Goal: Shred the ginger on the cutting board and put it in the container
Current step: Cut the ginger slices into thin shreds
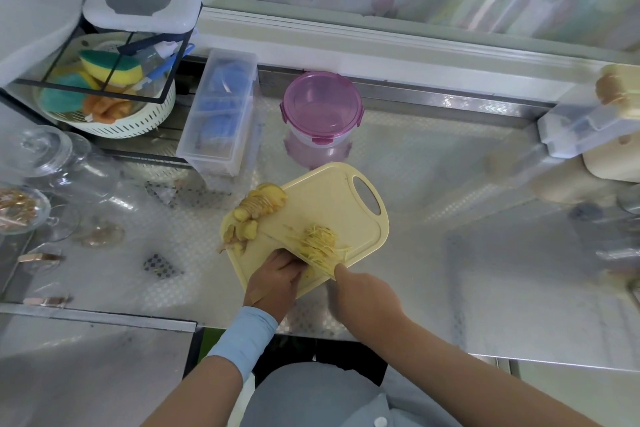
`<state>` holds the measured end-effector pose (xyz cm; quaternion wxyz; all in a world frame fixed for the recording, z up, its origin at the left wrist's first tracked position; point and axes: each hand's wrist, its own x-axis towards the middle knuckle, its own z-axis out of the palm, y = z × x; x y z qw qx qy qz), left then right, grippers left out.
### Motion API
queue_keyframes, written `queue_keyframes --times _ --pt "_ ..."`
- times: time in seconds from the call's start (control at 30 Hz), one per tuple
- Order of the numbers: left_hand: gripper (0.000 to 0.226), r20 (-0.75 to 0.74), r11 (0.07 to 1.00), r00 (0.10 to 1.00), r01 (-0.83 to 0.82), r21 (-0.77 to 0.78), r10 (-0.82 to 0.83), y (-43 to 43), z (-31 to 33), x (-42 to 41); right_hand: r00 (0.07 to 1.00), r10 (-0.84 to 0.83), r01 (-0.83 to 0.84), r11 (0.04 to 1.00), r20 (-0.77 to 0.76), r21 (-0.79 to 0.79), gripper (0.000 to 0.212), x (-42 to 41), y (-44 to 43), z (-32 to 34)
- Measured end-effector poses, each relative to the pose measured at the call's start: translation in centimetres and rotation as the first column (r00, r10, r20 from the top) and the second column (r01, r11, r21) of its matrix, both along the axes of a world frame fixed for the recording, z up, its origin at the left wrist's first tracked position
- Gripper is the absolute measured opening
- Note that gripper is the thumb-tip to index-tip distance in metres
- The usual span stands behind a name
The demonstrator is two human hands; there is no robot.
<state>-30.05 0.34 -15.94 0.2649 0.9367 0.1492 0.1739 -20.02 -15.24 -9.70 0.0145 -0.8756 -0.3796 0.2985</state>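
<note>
A pale yellow cutting board [332, 198] lies on the steel counter. Sliced ginger [259, 206] and unpeeled chunks sit at its left edge, and a pile of shredded ginger [318, 239] lies near its front. My left hand [273, 279] rests on the board with fingers curled down against the knife blade [313, 258]; whatever it holds is hidden under them. My right hand [360, 291] grips the knife handle, index finger stretched along the blade's back. A round pink container [322, 107] with its lid on stands behind the board.
A clear box [218, 111] of blue items stands left of the pink container. A rack with a white basket of sponges [104, 94] is at the back left. Glass jars [59, 163] line the left side. Cream and white boxes [595, 121] sit at the right.
</note>
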Motion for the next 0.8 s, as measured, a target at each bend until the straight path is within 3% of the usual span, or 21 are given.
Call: queue_keyframes --times 0.8 --pt "0.027 0.016 0.997 0.999 -0.039 -0.064 0.04 0.0 -0.3 -0.1 1.0 0.012 -0.012 1.0 -0.007 0.019 0.012 0.6 1.3 -1.0"
